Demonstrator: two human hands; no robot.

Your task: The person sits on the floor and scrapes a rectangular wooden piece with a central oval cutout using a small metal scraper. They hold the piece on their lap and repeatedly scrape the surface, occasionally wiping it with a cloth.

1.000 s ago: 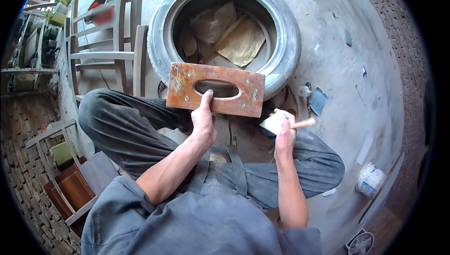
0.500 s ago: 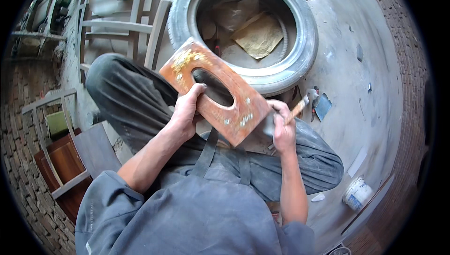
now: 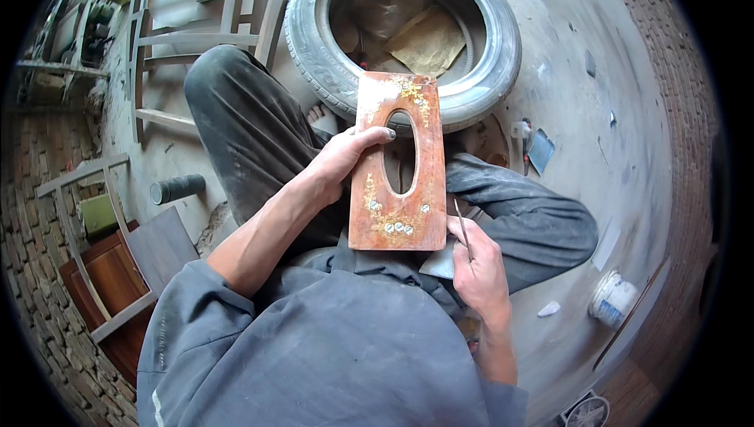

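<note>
A reddish-brown wooden tissue box cover (image 3: 369, 168), oval hole in its face, stands nearly upright in front of me. Gold patterning and small pale inlaid pieces decorate it. My left hand (image 3: 339, 158) grips its left long side, the thumb hooked over the hole's edge and the fingers hidden behind. At the lower right corner, my right hand (image 3: 481, 274) is closed round a scraper (image 3: 463, 227). Its thin handle points up past the thumb, seen edge-on. A pale flat blade (image 3: 438, 264) shows below the panel, partly hidden by the hand and the panel.
Beyond the panel lies a big grey tyre (image 3: 503, 65) with brown paper (image 3: 428, 40) inside it. Wooden chair frames (image 3: 196, 38) stand at the far left, a dark cylinder (image 3: 177, 188) nearer. To the right are a blue sandpaper scrap (image 3: 540, 150) and a white tub (image 3: 614, 299).
The tissue box cover has turned from a slant to nearly upright. My right hand has moved down and towards me with the scraper, whose handle now shows edge-on. My left knee has shifted inward.
</note>
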